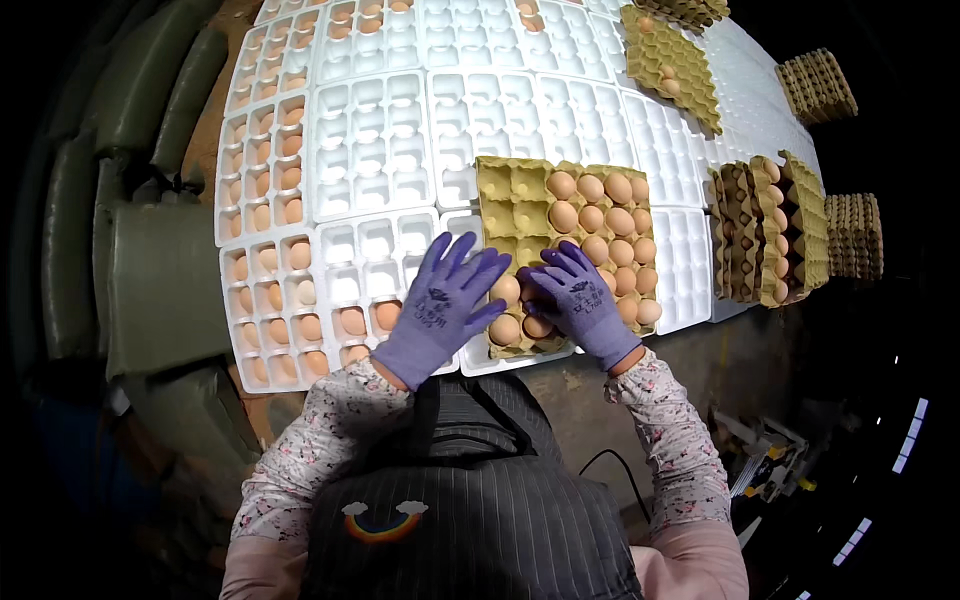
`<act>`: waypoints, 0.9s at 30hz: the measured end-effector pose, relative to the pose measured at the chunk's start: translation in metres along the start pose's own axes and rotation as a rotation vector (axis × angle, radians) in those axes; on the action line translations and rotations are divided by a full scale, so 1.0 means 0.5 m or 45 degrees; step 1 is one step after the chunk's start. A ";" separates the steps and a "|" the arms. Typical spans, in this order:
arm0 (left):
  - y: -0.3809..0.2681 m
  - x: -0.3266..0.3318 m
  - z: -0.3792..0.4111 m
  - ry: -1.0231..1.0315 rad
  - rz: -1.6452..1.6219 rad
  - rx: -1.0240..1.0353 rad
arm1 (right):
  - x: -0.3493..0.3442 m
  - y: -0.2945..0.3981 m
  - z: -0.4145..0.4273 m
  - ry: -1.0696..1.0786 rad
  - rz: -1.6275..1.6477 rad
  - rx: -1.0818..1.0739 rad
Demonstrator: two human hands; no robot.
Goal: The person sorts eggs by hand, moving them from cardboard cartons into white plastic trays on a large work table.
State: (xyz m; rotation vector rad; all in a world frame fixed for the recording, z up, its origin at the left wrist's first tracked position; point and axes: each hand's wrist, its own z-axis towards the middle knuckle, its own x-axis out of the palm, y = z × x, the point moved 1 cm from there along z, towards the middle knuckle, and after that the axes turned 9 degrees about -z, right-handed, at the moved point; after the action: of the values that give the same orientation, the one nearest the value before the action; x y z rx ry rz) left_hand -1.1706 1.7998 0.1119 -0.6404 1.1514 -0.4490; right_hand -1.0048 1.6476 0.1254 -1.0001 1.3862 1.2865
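Observation:
My left hand point(450, 300), in a purple knit glove, is spread with its fingers apart at the left edge of a yellowish pulp egg tray point(517, 206), close to a brown egg point(504, 328). Over the lower middle of that tray, my right hand point(581, 300), gloved alike, has its fingers bent down among the eggs; whether it grips one I cannot tell. Brown eggs point(620, 221) fill the tray's right part, while its upper left cups are bare. The pulp tray lies on white foam trays point(373, 142). Brown eggs point(352, 321) sit in the bottom row of the foam tray left of it.
Foam trays holding eggs point(262, 184) line the left side. Another pulp tray point(679, 71) with a few eggs lies at the upper right. Stacked pulp trays point(806, 232), some with eggs, stand at the right. Dark green wrapped bundles point(169, 285) are beyond the left edge.

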 end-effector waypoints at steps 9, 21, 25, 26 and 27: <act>-0.027 -0.010 -0.004 -0.124 -1.313 -0.826 | -0.092 -0.038 -0.008 0.260 0.564 0.173; -0.079 0.016 -0.011 0.133 -1.102 -1.109 | -0.156 -0.218 -0.064 0.381 2.044 0.848; -0.042 -0.011 0.068 0.004 -1.348 -1.007 | -0.136 -0.311 0.031 0.031 0.777 0.381; -0.038 -0.010 0.103 0.032 -1.047 -0.865 | -0.135 -0.299 0.064 0.037 0.388 0.364; -0.035 -0.010 0.138 0.032 -0.729 -0.739 | -0.127 -0.291 0.086 0.082 0.097 0.282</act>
State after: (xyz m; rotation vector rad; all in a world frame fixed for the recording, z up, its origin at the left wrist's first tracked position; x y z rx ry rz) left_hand -1.1080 1.8060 0.1452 -1.4925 1.1152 -0.6078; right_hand -0.8454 1.6721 0.1582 -0.8504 1.5912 1.1349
